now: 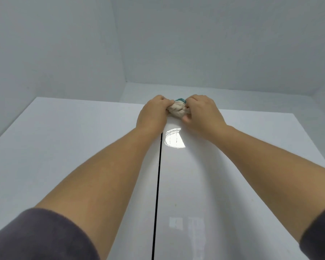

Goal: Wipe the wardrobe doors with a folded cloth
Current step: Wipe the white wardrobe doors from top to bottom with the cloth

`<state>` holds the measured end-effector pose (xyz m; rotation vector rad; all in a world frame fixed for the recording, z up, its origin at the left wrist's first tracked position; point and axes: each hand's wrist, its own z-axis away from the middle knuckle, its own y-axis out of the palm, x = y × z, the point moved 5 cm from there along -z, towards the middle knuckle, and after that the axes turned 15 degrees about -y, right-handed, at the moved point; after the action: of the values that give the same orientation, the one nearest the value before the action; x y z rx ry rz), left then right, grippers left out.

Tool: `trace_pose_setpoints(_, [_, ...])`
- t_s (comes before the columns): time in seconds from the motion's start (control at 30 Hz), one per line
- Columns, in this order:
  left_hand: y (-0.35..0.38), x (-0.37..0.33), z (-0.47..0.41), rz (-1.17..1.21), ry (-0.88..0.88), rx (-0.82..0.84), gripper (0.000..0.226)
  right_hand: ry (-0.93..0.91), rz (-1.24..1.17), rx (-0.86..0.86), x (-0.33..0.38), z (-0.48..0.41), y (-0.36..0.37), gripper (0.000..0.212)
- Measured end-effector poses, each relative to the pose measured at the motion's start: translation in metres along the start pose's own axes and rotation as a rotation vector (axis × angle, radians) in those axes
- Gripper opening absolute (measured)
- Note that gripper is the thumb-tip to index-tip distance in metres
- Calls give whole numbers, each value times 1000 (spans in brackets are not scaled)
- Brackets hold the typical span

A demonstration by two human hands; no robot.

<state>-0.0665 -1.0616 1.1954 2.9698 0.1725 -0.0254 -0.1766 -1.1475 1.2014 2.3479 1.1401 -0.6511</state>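
Reaching up, a person holds a beige cloth (176, 112) against the top edge of the glossy white wardrobe doors (233, 166), at twelve o'clock above the dark seam (158, 184). The left hand (152, 112) and right hand (203, 113) each curl their fingers round it. The cloth looks wadded, so flattening it and then pulling down in even, overlapping strokes would likely wipe best.

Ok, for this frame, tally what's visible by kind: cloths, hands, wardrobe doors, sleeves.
Cloths: 1, beige cloth
Hands: 2, left hand and right hand, both gripping it
Wardrobe doors: 2, left door, right door
Sleeves: 2, left sleeve, right sleeve
Total: 7
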Motion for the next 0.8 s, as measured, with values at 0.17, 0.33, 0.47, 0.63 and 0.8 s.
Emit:
trace_pose_setpoints(0.17, [-14, 13, -11, -60, -21, 134, 41, -130, -77, 107, 14, -3, -9, 44])
trace_pose_setpoints(0.33, [-17, 51, 5, -378, -219, 161, 61, -162, 23, 93, 34, -15, -7, 30])
trace_pose_setpoints(0.47, [-7, 52, 31, -464, -200, 144, 59, -149, -205, 38, 39, -15, 6, 32])
trace_pose_setpoints(0.63, [4, 47, 44, -444, -203, 138, 59, -25, -251, -54, 35, -11, 13, 31])
trace_pose_setpoints(0.8, [0, 47, 45, -435, -197, 118, 59, 110, -189, -134, 13, 1, 10, 29])
